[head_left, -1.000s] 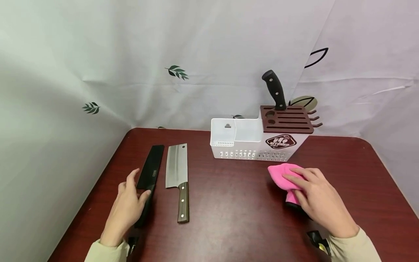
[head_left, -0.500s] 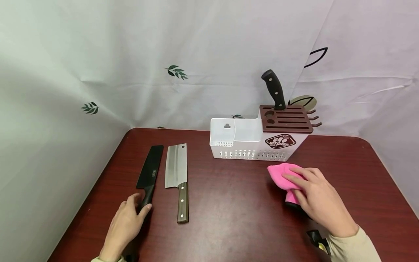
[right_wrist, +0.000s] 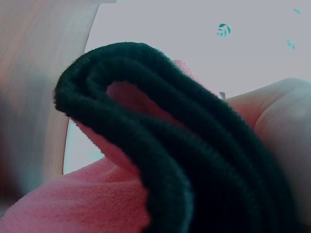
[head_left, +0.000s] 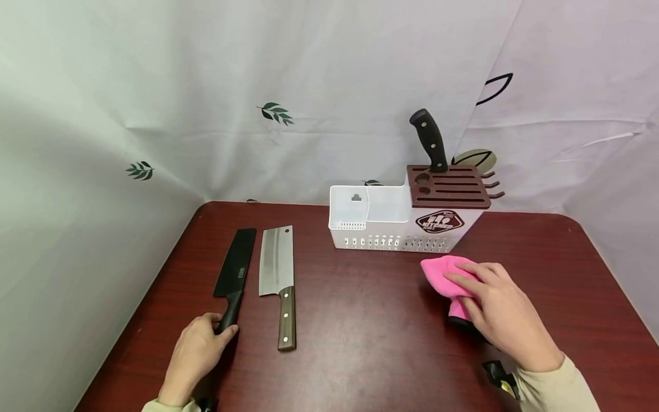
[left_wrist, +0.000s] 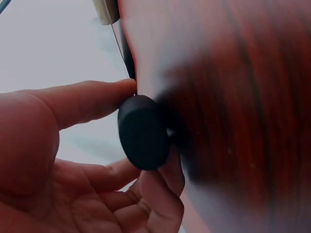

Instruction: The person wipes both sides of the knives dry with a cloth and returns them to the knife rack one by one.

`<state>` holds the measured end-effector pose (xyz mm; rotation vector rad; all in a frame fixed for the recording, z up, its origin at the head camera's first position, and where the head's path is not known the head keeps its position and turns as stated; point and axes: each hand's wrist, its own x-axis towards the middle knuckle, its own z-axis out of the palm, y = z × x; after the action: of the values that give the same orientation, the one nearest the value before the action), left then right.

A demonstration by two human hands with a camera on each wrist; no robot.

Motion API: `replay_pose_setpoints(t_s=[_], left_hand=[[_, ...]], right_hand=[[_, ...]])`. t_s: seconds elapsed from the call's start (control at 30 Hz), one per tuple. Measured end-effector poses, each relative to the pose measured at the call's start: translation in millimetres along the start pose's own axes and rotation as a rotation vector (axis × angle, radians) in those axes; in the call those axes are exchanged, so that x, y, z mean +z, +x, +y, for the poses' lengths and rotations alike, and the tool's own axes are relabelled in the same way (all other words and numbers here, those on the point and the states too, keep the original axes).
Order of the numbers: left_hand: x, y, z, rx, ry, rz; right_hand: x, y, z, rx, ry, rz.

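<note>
On the left of the table lies a black knife (head_left: pixel 235 269) with its broad blade pointing away. My left hand (head_left: pixel 198 349) holds its handle; in the left wrist view the thumb (left_wrist: pixel 92 99) is on one side of the handle's end (left_wrist: pixel 143 133) and curled fingers are on the other. Just right of it lies a steel cleaver (head_left: pixel 277 263) with a wooden handle, untouched. My right hand (head_left: pixel 504 315) grips a folded pink cloth (head_left: pixel 443 277) above the table's right side. The right wrist view shows the cloth's dark edging (right_wrist: pixel 121 53) close up.
A white perforated knife holder (head_left: pixel 376 229) with a brown slotted top (head_left: pixel 453 194) stands at the back right. One black-handled knife (head_left: pixel 429 140) is upright in it. Brown hooks stick out of its right side. White curtains surround the table (head_left: pixel 355 320) at the back and sides.
My left hand has drawn back toward the near end of the black knife and closed on its handle. The right hand and cloth have stayed in place.
</note>
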<state>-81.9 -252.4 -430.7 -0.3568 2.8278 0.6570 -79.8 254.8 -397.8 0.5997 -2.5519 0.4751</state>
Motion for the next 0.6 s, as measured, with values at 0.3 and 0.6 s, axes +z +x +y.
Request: replay_pose_setpoints(t_s=[0.3, 0.6], left_hand=[[-4.9, 1.3, -2.6, -0.022, -0.071, -0.010], [-5.1, -1.1, -2.9, -0.012, -0.122, 0.056]], right_hand=[[-1.4, -0.2, 0.3, -0.001, 0.005, -0.006], [-2.4, -0.2, -0.5, 0.002, 0.005, -0.007]])
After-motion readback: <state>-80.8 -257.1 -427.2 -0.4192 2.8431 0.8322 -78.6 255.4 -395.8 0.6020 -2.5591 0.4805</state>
